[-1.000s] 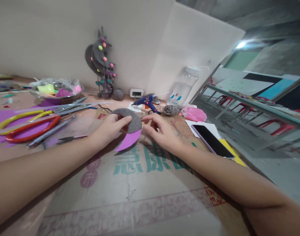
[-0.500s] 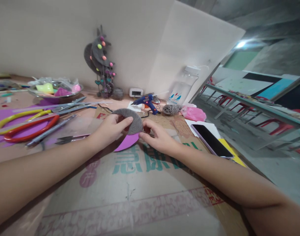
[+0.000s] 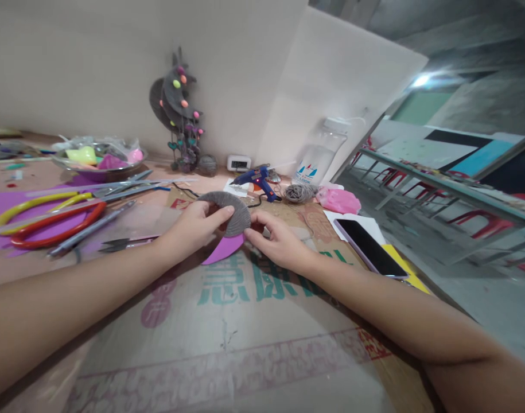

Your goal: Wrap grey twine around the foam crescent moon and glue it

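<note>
Between my hands is a curved piece wound with grey yarn (image 3: 240, 219), tilted up above the cardboard. My left hand (image 3: 197, 225) grips its left part, thumb across the front face. At its right edge my right hand (image 3: 273, 235) pinches with thumb and forefinger; the other fingers curl behind. A purple sheet piece (image 3: 223, 250) with a curved edge shows just below the grey piece, partly covered by it and my left hand. Behind my hands, a blue glue gun (image 3: 259, 179) rests on the table, close to a loose ball of grey yarn (image 3: 300, 193).
Large scissors (image 3: 58, 229) with yellow and red handles lie left, near small dark-bladed snips (image 3: 128, 243). A metal bowl (image 3: 116, 171) of craft bits stands behind. A phone (image 3: 369, 246) and water bottle (image 3: 318, 152) are right. A yarn-covered moon ornament (image 3: 176, 103) leans against the wall.
Both hands keep their hold on the grey yarn-wound piece, almost unmoved. The whole view has shifted very slightly.
</note>
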{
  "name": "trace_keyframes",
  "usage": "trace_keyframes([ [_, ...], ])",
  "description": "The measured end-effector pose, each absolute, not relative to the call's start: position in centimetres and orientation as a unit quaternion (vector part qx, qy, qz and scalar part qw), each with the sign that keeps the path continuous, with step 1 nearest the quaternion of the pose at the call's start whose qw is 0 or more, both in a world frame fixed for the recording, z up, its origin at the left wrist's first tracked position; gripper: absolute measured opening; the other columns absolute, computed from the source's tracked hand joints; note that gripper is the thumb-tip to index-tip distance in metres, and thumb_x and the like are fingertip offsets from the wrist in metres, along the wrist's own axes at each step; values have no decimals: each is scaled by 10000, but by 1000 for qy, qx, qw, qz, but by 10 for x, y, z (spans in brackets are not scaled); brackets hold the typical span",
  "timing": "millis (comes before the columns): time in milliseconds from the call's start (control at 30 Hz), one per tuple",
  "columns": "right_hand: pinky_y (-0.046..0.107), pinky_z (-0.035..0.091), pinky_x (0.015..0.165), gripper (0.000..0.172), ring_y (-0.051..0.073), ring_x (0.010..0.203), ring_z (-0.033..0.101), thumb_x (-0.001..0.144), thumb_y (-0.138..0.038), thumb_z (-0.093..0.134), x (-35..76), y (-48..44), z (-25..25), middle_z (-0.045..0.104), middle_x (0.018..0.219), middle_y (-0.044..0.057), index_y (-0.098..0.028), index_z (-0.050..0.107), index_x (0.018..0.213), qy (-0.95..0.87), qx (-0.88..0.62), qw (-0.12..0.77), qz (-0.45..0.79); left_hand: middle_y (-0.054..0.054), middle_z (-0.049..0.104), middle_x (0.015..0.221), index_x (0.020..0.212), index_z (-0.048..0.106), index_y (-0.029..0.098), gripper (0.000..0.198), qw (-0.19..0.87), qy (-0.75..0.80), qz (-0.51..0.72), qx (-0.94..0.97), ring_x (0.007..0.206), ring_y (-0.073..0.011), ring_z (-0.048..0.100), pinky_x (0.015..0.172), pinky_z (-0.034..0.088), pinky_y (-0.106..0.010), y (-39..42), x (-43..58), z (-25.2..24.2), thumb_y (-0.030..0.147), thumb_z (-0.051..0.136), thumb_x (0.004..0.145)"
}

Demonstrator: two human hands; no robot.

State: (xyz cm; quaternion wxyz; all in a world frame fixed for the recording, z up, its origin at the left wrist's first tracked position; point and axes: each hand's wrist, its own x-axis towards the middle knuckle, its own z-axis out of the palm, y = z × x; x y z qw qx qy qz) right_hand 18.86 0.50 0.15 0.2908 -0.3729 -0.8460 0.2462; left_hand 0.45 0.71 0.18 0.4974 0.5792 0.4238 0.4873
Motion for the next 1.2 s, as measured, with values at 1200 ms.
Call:
trace_keyframes([
  [1200,264,406,720,146,135,791,515,807,-305,576,188,8,5,576,846,24,-168,599,851,-833,-399,315,217,-4,578,593,618,591,154,305,429,493,453,607,561,-132,503,525,376,-231,4,3,9,437,624,730],
])
